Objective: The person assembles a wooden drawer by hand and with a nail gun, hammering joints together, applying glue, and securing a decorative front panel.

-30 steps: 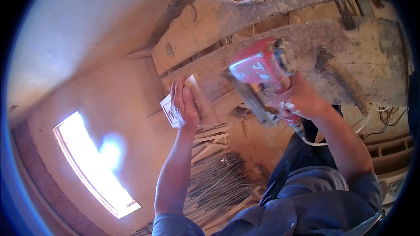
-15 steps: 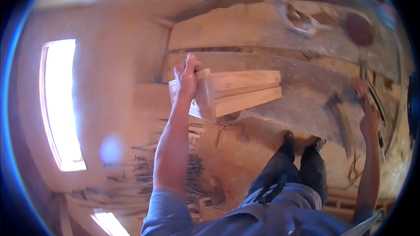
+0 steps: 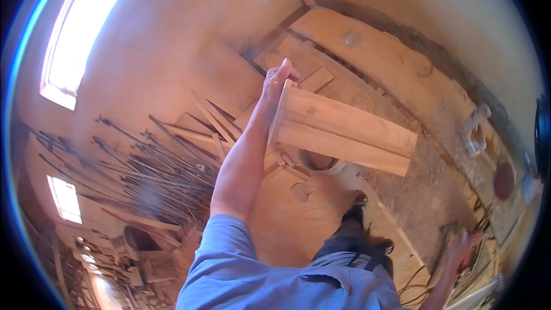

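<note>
My left hand (image 3: 280,77) is closed round the left end of a pale wooden box-like piece (image 3: 344,129), made of long boards joined to a cross board at that end. The piece is held up above the workbench (image 3: 407,201), its far end pointing right and tilted down. The fingers are partly hidden behind the end board. At the lower right my right hand (image 3: 457,251) reaches over the bench beside a red object (image 3: 474,242). Blur hides whether its fingers hold that object. A dark hammer-like tool (image 3: 446,231) lies just left of this hand.
Many long metal rods (image 3: 149,172) and wood strips lean at the left wall. A bucket (image 3: 318,161) stands below the wooden piece. On the bench lie a loose board (image 3: 315,80), a white torn bag (image 3: 476,132) and a dark red round thing (image 3: 504,181).
My view and body have turned to the left, bringing more rods into sight. The wooden piece has come along in my left hand, its far end now lower. My right hand appears lower in view.
</note>
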Available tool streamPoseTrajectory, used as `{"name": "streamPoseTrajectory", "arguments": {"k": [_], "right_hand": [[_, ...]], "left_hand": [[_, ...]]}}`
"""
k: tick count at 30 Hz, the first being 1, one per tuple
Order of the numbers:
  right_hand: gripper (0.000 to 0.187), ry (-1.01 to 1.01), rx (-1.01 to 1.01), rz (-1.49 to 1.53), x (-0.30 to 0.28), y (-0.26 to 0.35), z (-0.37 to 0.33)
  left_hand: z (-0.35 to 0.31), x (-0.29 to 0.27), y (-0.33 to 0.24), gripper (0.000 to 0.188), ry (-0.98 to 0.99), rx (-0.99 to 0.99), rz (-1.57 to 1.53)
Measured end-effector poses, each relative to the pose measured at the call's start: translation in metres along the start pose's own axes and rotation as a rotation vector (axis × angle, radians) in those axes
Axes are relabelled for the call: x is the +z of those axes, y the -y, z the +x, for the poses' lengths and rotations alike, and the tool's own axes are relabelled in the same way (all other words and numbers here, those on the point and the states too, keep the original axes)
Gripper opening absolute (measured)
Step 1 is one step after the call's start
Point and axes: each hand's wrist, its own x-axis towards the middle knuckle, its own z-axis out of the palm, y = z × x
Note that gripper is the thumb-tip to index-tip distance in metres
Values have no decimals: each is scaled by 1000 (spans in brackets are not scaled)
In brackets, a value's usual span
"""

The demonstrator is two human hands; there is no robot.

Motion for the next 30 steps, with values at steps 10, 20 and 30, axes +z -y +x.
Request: {"name": "streamPoseTrajectory", "arguments": {"k": [10,20,30], "right_hand": [[69,277,-265,1223,-70,410,36],[83,360,-416,1152,-54,482,25],[88,336,-327,1171,-48,444,7]], "left_hand": [[29,-72,52,59,-35,24,-28],[27,-91,67,65,-12,-16,-91],[10,-64,53,54,-40,118,-30]]}}
